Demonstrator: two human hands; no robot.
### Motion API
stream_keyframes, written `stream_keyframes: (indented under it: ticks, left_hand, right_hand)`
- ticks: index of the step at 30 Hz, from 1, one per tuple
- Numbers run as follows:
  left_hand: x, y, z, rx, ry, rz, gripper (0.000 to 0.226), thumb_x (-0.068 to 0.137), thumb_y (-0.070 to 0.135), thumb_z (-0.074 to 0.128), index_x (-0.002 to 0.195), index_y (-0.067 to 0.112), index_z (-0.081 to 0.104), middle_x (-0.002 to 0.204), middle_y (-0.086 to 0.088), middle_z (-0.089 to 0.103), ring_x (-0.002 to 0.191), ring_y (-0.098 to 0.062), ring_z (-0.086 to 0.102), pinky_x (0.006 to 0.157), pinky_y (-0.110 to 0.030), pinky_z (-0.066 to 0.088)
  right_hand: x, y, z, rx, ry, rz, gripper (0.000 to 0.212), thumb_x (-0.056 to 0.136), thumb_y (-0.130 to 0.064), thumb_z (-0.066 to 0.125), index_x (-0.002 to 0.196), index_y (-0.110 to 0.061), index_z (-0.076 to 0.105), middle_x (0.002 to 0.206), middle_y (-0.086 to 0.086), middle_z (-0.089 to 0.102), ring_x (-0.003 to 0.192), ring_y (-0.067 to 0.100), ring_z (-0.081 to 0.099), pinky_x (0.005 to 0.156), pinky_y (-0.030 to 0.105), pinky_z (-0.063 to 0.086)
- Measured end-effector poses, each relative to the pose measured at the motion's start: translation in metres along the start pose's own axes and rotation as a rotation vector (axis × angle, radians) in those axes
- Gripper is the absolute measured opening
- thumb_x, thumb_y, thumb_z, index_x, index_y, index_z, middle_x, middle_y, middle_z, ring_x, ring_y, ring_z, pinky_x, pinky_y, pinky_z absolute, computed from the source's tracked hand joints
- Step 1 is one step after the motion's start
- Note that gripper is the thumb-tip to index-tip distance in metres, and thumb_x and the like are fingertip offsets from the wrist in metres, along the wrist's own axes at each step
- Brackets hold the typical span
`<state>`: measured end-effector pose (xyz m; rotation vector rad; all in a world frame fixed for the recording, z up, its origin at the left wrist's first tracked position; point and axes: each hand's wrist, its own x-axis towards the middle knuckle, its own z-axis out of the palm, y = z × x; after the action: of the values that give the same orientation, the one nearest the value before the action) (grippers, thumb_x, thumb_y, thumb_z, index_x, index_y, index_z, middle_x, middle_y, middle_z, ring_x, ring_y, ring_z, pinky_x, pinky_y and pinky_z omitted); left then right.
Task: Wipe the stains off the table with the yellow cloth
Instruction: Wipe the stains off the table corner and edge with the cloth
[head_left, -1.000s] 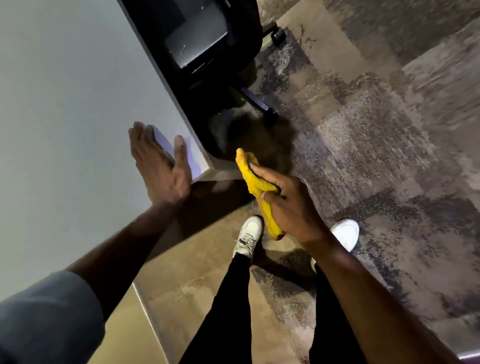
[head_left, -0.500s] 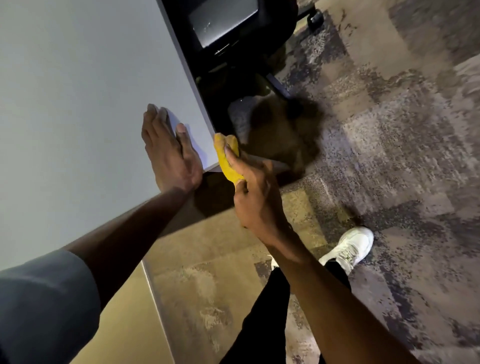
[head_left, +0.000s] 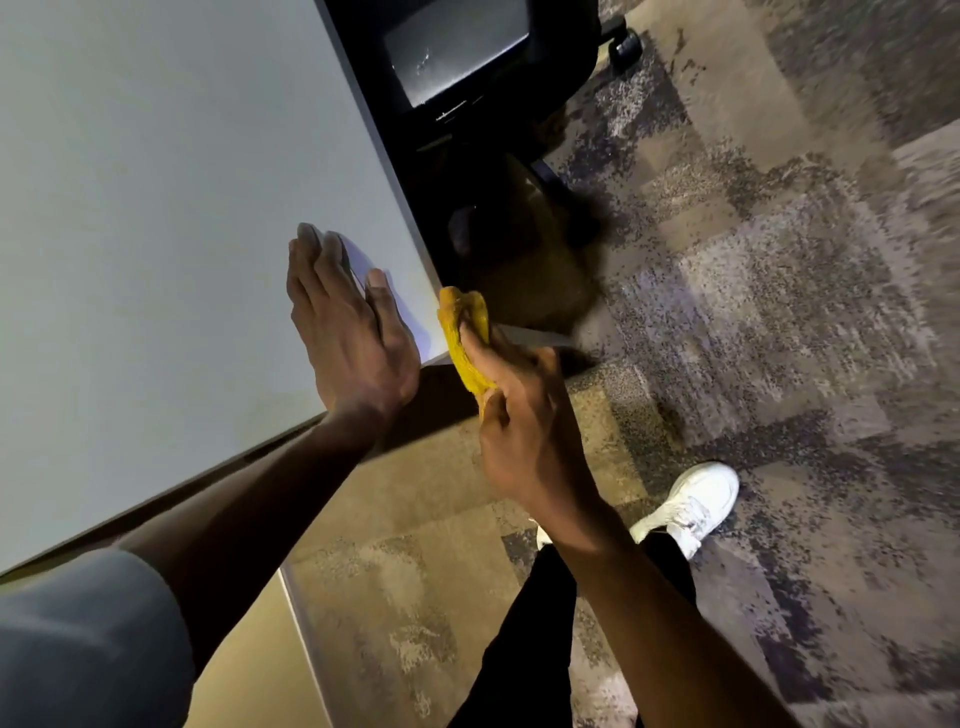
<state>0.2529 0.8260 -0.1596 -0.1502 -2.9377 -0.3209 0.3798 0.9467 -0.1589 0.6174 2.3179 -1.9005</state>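
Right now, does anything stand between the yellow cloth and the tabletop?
Only the left hand, lying flat on the table corner, just beside the yellow cloth gripped by the right hand at the edge. Nothing else visible blocks it.

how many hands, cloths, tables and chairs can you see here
hands: 2 (left hand, right hand)
cloth: 1
table: 1
chair: 1
total: 5
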Motion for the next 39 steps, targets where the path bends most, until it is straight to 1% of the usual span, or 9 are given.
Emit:
stream_keyframes:
  ticks: [3,7,13,17,21,28,30,35,39]
  left_hand:
    - [-0.001,0.002,-0.002,-0.009,-0.009,-0.008,0.063,0.116,0.039,0.034,0.166,0.001,0.037,0.179,-0.016,0.029,0.168,-0.031,0.023,0.137,-0.046,0.022]
    - [-0.001,0.003,-0.003,0.005,-0.011,-0.020,0.061,0.117,0.037,0.035,0.167,0.002,0.036,0.180,-0.014,0.027,0.169,-0.029,0.021,0.137,-0.043,0.020]
    - [0.001,0.003,-0.001,-0.011,-0.021,-0.022,0.062,0.114,0.036,0.036,0.165,-0.001,0.037,0.179,-0.017,0.028,0.168,-0.033,0.022,0.136,-0.045,0.020]
    - [0.003,0.005,-0.001,-0.004,-0.037,-0.031,0.069,0.113,0.044,0.028,0.166,0.000,0.036,0.180,-0.017,0.025,0.169,-0.033,0.021,0.137,-0.047,0.018]
    - [0.004,0.003,0.000,0.008,-0.031,-0.029,0.067,0.113,0.040,0.031,0.165,-0.002,0.036,0.180,-0.018,0.027,0.168,-0.034,0.022,0.137,-0.048,0.018]
    - [0.002,0.004,-0.003,0.036,-0.076,-0.044,0.067,0.113,0.040,0.030,0.170,0.004,0.029,0.183,-0.013,0.020,0.171,-0.028,0.014,0.138,-0.040,0.011]
    - [0.002,0.006,-0.005,0.033,-0.085,-0.052,0.068,0.113,0.040,0.030,0.170,0.004,0.029,0.183,-0.012,0.018,0.171,-0.028,0.013,0.138,-0.040,0.010]
    - [0.003,0.007,-0.007,0.005,-0.114,-0.062,0.072,0.112,0.045,0.025,0.172,0.006,0.025,0.184,-0.011,0.014,0.172,-0.025,0.008,0.139,-0.038,0.007]
    - [0.001,0.008,-0.008,-0.010,-0.120,-0.070,0.069,0.113,0.042,0.030,0.172,0.007,0.025,0.184,-0.010,0.014,0.172,-0.024,0.008,0.140,-0.043,0.010]
  right_hand:
    - [0.049,-0.006,-0.002,-0.038,-0.051,-0.041,0.078,0.090,0.014,0.050,0.158,-0.025,0.050,0.158,-0.005,0.057,0.122,0.027,0.050,0.104,0.036,0.051]
    - [0.080,-0.004,-0.006,0.050,-0.164,-0.054,0.079,0.092,0.017,0.050,0.159,-0.025,0.046,0.160,-0.001,0.054,0.134,0.033,0.054,0.111,0.046,0.054]
    - [0.014,0.015,-0.015,0.005,-0.158,-0.071,0.074,0.092,-0.001,0.042,0.160,-0.031,0.047,0.161,-0.005,0.052,0.138,0.013,0.048,0.112,0.004,0.026]
    - [0.049,0.015,-0.012,0.005,-0.146,-0.076,0.075,0.091,0.011,0.047,0.155,-0.028,0.053,0.153,0.002,0.059,0.130,0.015,0.049,0.103,-0.005,0.025]
    - [0.133,0.010,0.002,0.071,-0.220,-0.082,0.082,0.092,0.017,0.052,0.155,-0.035,0.048,0.157,0.010,0.056,0.138,0.027,0.058,0.109,0.022,0.048]
    - [0.160,-0.009,0.009,0.051,-0.225,-0.119,0.082,0.092,0.011,0.047,0.159,-0.037,0.043,0.161,0.008,0.053,0.141,0.036,0.054,0.114,0.050,0.053]
    - [0.134,-0.009,0.002,0.059,-0.220,-0.133,0.080,0.087,0.002,0.044,0.160,-0.031,0.045,0.156,0.012,0.057,0.140,0.037,0.055,0.116,0.046,0.051]
    - [0.036,0.006,-0.029,0.052,-0.193,-0.158,0.067,0.094,0.000,0.048,0.156,-0.026,0.052,0.151,0.007,0.058,0.138,0.022,0.052,0.108,0.001,0.032]
    - [0.012,0.015,-0.034,0.087,-0.221,-0.093,0.072,0.094,-0.003,0.044,0.154,-0.044,0.046,0.156,-0.001,0.053,0.139,-0.009,0.042,0.113,0.007,0.036]
